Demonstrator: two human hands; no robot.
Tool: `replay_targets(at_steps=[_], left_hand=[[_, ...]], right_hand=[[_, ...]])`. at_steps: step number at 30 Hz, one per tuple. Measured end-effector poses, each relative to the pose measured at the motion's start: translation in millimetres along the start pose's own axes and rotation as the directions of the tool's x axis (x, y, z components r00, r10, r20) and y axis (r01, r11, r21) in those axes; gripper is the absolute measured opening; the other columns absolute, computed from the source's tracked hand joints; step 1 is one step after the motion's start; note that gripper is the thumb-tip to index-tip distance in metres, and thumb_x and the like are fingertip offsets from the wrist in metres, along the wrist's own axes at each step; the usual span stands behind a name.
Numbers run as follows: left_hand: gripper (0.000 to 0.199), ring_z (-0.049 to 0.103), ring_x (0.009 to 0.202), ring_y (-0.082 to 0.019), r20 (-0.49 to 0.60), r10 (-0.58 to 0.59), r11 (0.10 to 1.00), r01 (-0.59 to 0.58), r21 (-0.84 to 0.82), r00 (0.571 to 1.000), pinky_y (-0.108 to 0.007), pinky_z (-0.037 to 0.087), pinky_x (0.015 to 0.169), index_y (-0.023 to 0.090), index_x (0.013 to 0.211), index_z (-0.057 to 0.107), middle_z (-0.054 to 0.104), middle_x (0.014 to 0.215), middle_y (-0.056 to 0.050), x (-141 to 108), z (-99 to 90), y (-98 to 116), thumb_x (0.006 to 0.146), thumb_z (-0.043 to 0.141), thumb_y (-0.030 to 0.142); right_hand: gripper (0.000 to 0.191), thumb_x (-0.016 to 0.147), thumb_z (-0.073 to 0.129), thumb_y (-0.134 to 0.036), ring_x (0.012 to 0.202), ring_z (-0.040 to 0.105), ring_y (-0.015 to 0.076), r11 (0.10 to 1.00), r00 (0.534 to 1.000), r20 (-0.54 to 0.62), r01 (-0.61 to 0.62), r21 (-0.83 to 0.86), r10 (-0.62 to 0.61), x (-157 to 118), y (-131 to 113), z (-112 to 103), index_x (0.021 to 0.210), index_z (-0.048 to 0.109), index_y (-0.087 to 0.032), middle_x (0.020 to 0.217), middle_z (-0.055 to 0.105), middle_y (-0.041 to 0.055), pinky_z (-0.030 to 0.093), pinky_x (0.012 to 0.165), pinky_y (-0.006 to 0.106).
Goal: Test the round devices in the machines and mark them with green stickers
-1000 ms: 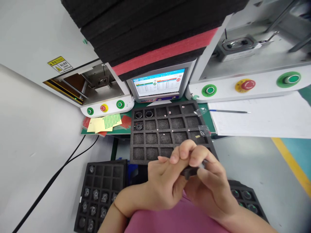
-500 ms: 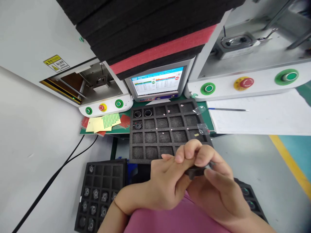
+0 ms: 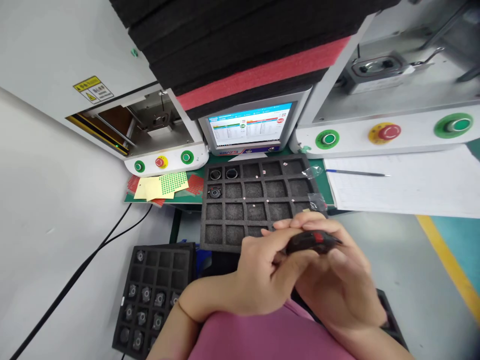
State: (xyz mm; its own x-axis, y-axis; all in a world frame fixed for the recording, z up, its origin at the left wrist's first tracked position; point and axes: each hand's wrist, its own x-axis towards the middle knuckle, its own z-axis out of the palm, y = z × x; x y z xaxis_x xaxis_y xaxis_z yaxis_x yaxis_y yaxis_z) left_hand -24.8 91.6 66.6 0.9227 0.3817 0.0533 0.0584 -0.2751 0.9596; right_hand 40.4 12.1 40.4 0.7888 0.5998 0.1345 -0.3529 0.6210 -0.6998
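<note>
Both hands meet in front of my chest around a small black rounded part (image 3: 313, 242) with a red mark on its side; its exact kind does not show. My left hand (image 3: 264, 270) grips it from the left, thumb along the near side. From the right, my right hand (image 3: 352, 275) closes on its other end, fingers behind it and thumb in front. Just beyond the hands lies a black foam tray (image 3: 234, 211) with square pockets. Two dark rings (image 3: 232, 173) and a round black part (image 3: 214, 192) sit in its left pockets, and tiny stickers dot it.
A second foam tray (image 3: 163, 276) with several small parts stands lower left. Behind are a monitor (image 3: 247, 127), machines with green and red buttons (image 3: 390, 131), and sticker sheets (image 3: 159, 186). Stacked black foam (image 3: 240, 45) hangs overhead. Right are papers (image 3: 405, 190) and a pen (image 3: 358, 173).
The black part has been tilted up between my hands, so its red-marked side now shows. My right fingers have shifted back off its top. The camera view has moved slightly.
</note>
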Motion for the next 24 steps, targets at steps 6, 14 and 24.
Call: replay_targets(at_steps=[6, 14, 24], left_hand=[[0.023, 0.044, 0.037, -0.007, -0.029, 0.05, 0.998, -0.051, -0.035, 0.998, -0.018, 0.036, 0.038, 0.011, 0.102, 0.066, 0.051, 0.052, 0.005, -2, 1.5, -4, 0.093, 0.05, 0.026], [0.026, 0.046, 0.04, -0.008, -0.095, 0.204, 0.975, -0.193, 0.11, 0.974, -0.02, 0.036, 0.041, 0.011, 0.102, 0.067, 0.059, 0.057, 0.0, -4, 2.3, -8, 0.095, 0.048, 0.026], [0.043, 0.022, 0.018, 0.002, 0.555, -0.009, 0.208, 0.544, -0.813, 0.832, -0.015, 0.025, 0.024, 0.007, 0.085, 0.064, 0.066, 0.055, -0.003, 3, -9.4, -21, 0.077, 0.073, 0.048]], right_hand=[[0.016, 0.09, 0.053, -0.015, 0.09, 0.065, 0.0147, 0.988, 0.992, -0.081, 0.081, -0.13, -0.092, -3, 5, 7, 0.095, 0.067, -0.021, 0.096, 0.055, 0.0022, 0.062, 0.079, 0.029], [0.019, 0.095, 0.047, -0.017, 0.092, 0.066, 0.0161, 0.972, 0.992, 0.027, 0.128, -0.198, -0.125, -5, 4, 2, 0.1, 0.065, -0.021, 0.097, 0.052, 0.0028, 0.062, 0.08, 0.032], [0.057, 0.073, 0.062, -0.006, 0.104, 0.06, 0.0227, 0.757, 0.851, 0.342, 0.516, -0.402, -0.398, -1, -12, 1, 0.128, 0.054, -0.018, 0.11, 0.06, 0.0082, 0.056, 0.092, 0.041]])
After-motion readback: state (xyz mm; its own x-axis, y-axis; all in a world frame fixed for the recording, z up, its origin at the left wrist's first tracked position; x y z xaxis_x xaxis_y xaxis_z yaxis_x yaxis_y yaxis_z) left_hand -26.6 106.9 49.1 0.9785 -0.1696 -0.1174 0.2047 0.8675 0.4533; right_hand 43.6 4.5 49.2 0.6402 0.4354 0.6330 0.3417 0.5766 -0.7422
